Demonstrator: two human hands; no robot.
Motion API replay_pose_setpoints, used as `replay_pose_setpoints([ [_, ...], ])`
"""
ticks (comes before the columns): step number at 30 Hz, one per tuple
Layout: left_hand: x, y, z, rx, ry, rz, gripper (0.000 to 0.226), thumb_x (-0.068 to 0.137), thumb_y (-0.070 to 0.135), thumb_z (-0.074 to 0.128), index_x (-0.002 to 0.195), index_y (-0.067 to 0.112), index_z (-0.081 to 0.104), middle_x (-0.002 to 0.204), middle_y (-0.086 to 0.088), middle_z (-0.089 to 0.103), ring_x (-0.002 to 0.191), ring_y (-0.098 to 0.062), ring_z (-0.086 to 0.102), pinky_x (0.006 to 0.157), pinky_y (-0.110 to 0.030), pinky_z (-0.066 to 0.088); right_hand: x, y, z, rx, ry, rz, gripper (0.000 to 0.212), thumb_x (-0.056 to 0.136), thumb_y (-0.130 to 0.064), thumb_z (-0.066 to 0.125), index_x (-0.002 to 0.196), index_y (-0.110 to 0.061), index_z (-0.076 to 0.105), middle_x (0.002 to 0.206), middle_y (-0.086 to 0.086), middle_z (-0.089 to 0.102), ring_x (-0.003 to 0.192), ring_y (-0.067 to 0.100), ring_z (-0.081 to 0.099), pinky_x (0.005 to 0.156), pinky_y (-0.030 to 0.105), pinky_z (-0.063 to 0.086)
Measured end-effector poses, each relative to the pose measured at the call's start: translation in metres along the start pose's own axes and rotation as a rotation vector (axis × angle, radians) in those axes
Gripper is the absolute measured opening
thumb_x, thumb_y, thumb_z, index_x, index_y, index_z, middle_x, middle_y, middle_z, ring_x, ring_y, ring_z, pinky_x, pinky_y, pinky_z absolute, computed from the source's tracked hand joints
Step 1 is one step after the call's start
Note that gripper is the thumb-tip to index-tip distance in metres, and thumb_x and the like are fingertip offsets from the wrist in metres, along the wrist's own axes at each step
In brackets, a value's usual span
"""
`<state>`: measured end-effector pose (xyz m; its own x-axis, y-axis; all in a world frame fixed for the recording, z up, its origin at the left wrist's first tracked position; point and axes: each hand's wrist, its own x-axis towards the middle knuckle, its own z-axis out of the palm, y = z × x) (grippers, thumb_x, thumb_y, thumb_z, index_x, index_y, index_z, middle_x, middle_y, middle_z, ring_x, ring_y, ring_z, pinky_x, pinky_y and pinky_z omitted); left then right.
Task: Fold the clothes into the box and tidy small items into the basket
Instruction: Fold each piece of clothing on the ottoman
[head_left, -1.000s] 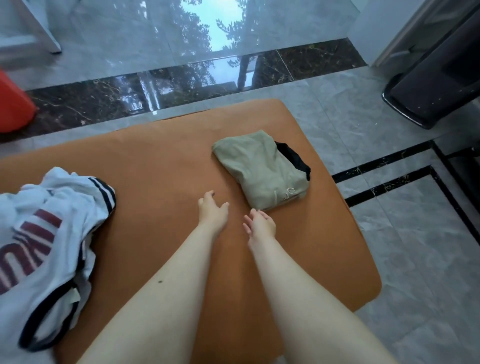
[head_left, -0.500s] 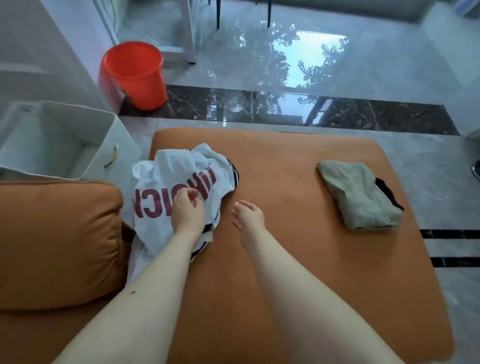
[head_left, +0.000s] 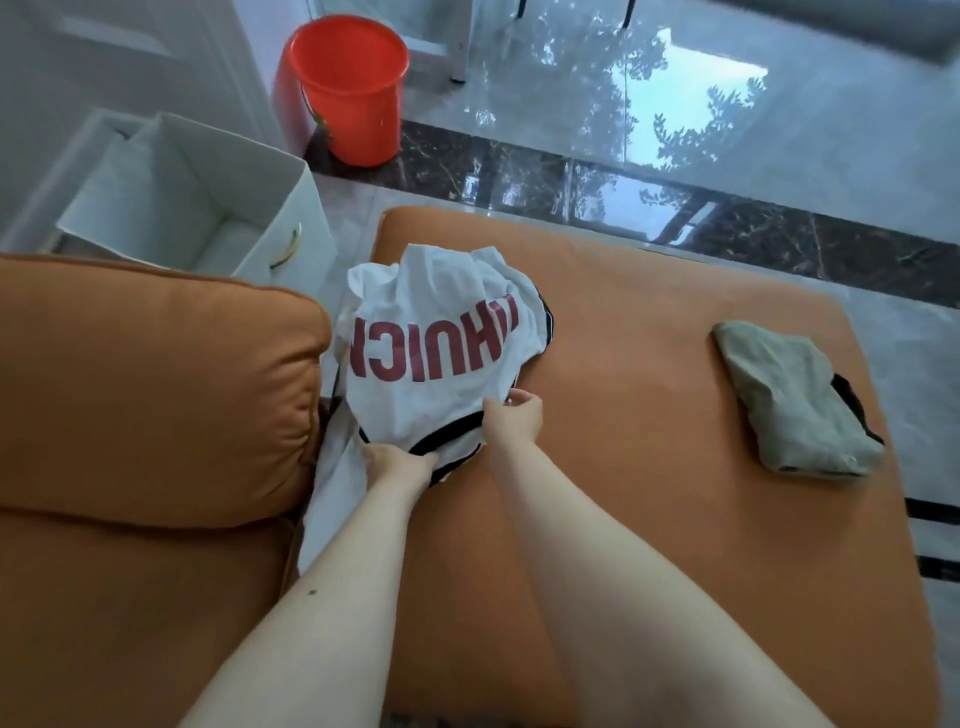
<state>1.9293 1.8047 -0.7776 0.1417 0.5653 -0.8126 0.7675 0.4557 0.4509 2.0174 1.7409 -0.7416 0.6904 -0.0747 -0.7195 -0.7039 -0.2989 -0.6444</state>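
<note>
Both bare forearms reach out over the orange ottoman (head_left: 649, 415), which is the landmark here. The left hand (head_left: 397, 462) is closed on the near hem of the white jersey (head_left: 431, 358), fingers curled around the black-trimmed edge. The right hand (head_left: 514, 418) pinches the same hem a bit further along, thumb and fingertips squeezed on the fabric. The jersey is crumpled, red block letters facing up and upside down to the camera, sitting on the ottoman's left edge with part of it hanging down into the gap beside the orange sofa cushion (head_left: 156, 384), so the cushion crowds that side.

Over on the ottoman's right side, well apart from the jersey, there's one folded khaki garment (head_left: 789, 400) with a bit of black showing at its edge. So two pieces of clothing total.

Past the ottoman's far left corner stands one white fabric storage box (head_left: 208, 208), open top, handle on its near wall. Beyond that, one red bucket (head_left: 345, 88) on the glossy tile floor (head_left: 675, 104).
</note>
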Motion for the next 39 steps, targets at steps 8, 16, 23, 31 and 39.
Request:
replay_pose_setpoints([
  [8, -0.015, 0.017, 0.001, 0.231, 0.056, 0.095, 0.044, 0.089, 0.003, 0.046, 0.133, 0.003, 0.042, 0.129, -0.018, 0.053, 0.109, -0.036, 0.056, 0.085, -0.039, 0.050, -0.015, -0.011, -0.010, 0.089, 0.065, -0.100, 0.016, 0.089, -0.011, 0.056, 0.102, -0.014, 0.046, 0.083, -0.008, 0.048, 0.069, 0.005, 0.049, 0.054, 0.018, 0.037],
  [16, -0.086, 0.096, -0.023, 0.016, 0.269, 0.349, 0.033, 0.095, 0.008, 0.038, 0.127, 0.004, 0.044, 0.130, -0.018, 0.054, 0.116, -0.037, 0.053, 0.093, -0.040, 0.043, -0.056, -0.083, -0.042, 0.124, 0.043, -0.272, 0.009, 0.088, -0.014, 0.057, 0.093, -0.020, 0.061, 0.083, -0.001, 0.060, 0.064, 0.010, 0.053, 0.055, 0.018, 0.043],
  [23, -0.177, 0.189, -0.037, -0.167, 0.245, 0.573, 0.013, 0.098, 0.017, 0.042, 0.098, 0.006, 0.049, 0.106, -0.014, 0.060, 0.092, -0.027, 0.054, 0.073, -0.030, 0.034, -0.117, -0.181, -0.091, 0.089, -0.006, -0.369, 0.011, 0.079, -0.014, 0.073, 0.087, -0.020, 0.070, 0.095, 0.004, 0.069, 0.081, 0.017, 0.062, 0.083, 0.030, 0.052],
  [31, -0.303, 0.295, -0.072, -0.250, 0.171, 0.902, 0.009, 0.094, 0.019, 0.050, 0.092, 0.010, 0.051, 0.103, -0.015, 0.064, 0.085, -0.025, 0.055, 0.071, -0.031, 0.037, -0.203, -0.286, -0.158, 0.082, -0.035, -0.579, 0.032, 0.064, -0.006, 0.083, 0.088, -0.013, 0.063, 0.078, -0.001, 0.061, 0.070, 0.013, 0.057, 0.066, 0.022, 0.048],
  [39, -0.425, 0.360, -0.119, -0.294, 0.236, 1.174, 0.017, 0.091, 0.018, 0.055, 0.097, 0.003, 0.062, 0.103, -0.016, 0.066, 0.095, -0.031, 0.061, 0.074, -0.034, 0.044, -0.294, -0.364, -0.218, -0.406, 0.373, -0.901, 0.011, 0.085, -0.022, 0.059, 0.091, -0.013, 0.062, 0.096, 0.005, 0.064, 0.089, 0.025, 0.060, 0.069, 0.025, 0.039],
])
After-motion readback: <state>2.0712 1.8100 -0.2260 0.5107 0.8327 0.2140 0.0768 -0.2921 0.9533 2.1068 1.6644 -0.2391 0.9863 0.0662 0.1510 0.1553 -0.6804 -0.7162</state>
